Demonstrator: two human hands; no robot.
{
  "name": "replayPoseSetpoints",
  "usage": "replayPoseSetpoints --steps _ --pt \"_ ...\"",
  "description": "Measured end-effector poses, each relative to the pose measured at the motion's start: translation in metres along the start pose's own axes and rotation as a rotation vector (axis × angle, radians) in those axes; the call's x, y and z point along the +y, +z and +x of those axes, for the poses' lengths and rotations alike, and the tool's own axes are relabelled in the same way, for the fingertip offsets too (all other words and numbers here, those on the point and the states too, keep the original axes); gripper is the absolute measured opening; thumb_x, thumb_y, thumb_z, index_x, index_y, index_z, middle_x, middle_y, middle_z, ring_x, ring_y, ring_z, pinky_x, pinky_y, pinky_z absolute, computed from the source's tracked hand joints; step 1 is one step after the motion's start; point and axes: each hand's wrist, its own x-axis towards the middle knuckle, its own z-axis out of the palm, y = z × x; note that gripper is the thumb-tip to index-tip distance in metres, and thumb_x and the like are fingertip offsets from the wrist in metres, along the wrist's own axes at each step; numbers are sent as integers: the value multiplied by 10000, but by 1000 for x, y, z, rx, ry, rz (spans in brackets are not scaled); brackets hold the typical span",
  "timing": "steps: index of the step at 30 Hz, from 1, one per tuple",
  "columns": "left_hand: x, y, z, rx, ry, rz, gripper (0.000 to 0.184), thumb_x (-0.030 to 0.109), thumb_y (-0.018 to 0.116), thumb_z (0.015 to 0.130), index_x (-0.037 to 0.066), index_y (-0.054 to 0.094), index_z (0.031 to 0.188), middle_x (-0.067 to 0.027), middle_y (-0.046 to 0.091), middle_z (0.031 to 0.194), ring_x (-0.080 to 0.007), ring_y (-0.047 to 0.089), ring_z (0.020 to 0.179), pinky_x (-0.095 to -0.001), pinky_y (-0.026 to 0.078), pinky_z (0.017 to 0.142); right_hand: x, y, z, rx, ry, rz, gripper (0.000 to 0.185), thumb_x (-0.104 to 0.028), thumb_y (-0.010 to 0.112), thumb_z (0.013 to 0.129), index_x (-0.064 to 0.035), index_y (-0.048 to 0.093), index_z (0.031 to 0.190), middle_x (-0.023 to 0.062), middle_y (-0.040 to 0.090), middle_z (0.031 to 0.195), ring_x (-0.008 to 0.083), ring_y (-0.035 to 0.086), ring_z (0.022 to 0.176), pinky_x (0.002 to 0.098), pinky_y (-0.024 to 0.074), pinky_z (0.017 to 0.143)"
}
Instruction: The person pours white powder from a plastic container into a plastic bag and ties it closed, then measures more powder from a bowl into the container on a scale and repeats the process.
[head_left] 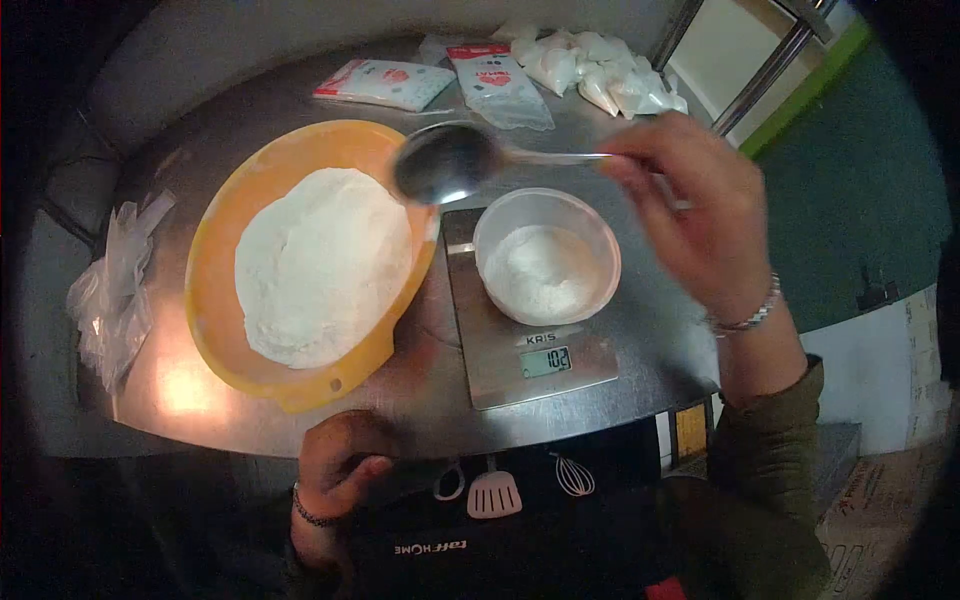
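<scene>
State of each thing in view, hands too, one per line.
metal spoon: raised, no powder visible on it
right hand: gripping spoon handle
left hand: loosely curled, at table edge
kitchen scale: on, reads 102
plastic tub: uncovered, partly filled with white powder, on scale
orange bowl: uncovered, holds white powder
clear plastic bag: crumpled
white-filled bags: bunched together

Open now along the table [655, 335] right of the scale [488, 375], under the right hand [705, 205]. Tight between scale and yellow bowl [212, 325], crossed above by the spoon [447, 165]. Hemmed in behind by packets [388, 84] and filled bags [600, 72], far left by crumpled plastic [115, 300].
</scene>
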Motion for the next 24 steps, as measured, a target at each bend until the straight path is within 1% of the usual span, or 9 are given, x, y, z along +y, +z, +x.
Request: replayPoseSetpoints --steps 1,3,6,13,16,18,19,21,24 --pt "1 0 2 -9 -3 -23 141 170 624 801 33 597 787 -116 612 731 -273 599 672 -346 470 647 6 -8 -7 2 -2 -1 116 -135 660 737 -75 606 821 66 578 740 221 583 662 331 465 562" --pt "1 -1 3 -14 -5 -45 132 158 620 795 30 598 777 -119 611 732 -275 597 671 -346 468 643 15 -20 -23 -67 261 -19 115 -137 678 749 -70 599 800 73 578 708 237 579 631 342 458 547" --pt "-1 0 4 -17 35 -13 147 167 613 790 27 599 748 -122 605 723 -272 589 660 -342 461 625 18 -21 -43 -162 172 -279 136 -158 683 739 -69 586 775 65 565 694 230 576 631 349 454 536" --pt "-6 5 -4 83 24 -170 223 210 613 809 10 575 717 -107 564 674 -236 529 599 -331 435 592 4 -14 -55 -229 18 -347 160 -176 713 702 -73 607 764 56 564 698 230 563 623 346 445 545" --pt "-9 7 -12 143 48 -246 252 223 608 822 9 557 700 -99 548 655 -216 501 581 -324 414 567 10 -13 -54 -338 113 -233 151 -172 702 716 -62 609 759 66 574 697 242 572 623 345 446 549" --pt "-7 5 -17 170 67 -273 262 229 607 828 11 549 693 -94 540 644 -208 489 574 -322 401 552 17 -15 -52 -444 348 -50 144 -161 677 754 -37 606 756 79 580 688 223 572 605 334 443 554" --pt "-3 3 -19 188 101 -216 258 225 608 826 14 545 693 -92 533 636 -203 486 569 -318 393 536 22 -17 -50 -442 348 -50 144 -161 677 754 -37 606 756 79 580 688 223 572 605 334 443 554" --pt "0 -8 -30 198 150 -159 253 220 610 825 16 541 692 -91 527 628 -198 483 564 -313 384 519 26 -21 -49 -547 550 73 169 -171 660 789 -14 603 760 56 568 661 145 544 584 297 425 548" --pt "10 -29 -48 253 169 -108 292 262 638 817 25 534 681 -90 512 612 -184 474 551 -299 373 498 36 -27 -43 -592 682 165 198 -194 662 805 -13 597 761 9 529 640 76 471 581 262 390 533"
